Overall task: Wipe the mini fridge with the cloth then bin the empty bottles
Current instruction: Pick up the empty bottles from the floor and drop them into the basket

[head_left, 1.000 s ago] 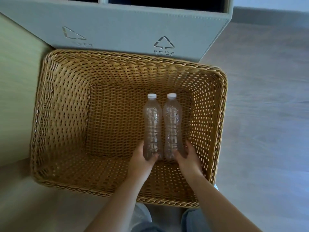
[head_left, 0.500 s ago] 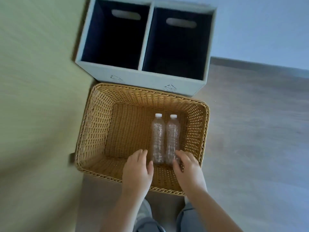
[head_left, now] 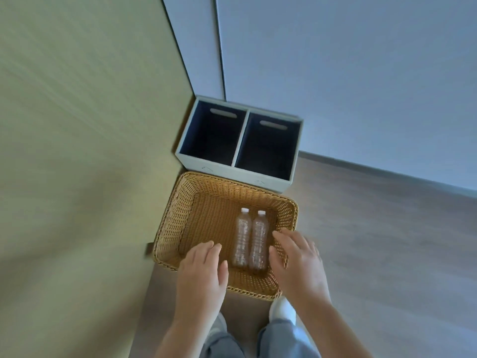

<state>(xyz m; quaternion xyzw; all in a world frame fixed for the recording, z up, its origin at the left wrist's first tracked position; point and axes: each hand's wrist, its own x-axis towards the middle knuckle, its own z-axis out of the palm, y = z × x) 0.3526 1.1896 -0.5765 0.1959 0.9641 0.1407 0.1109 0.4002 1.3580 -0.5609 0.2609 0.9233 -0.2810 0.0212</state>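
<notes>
Draws back and up from the empty bottles (head_left: 242,239), hovers left hand (head_left: 201,275) and right hand (head_left: 296,262) released, fingers spread, over the wicker basket (head_left: 175,215), leaves both bottles lying side by side on its floor between the hands, caps pointing toward the two-compartment bin (head_left: 268,182).
</notes>
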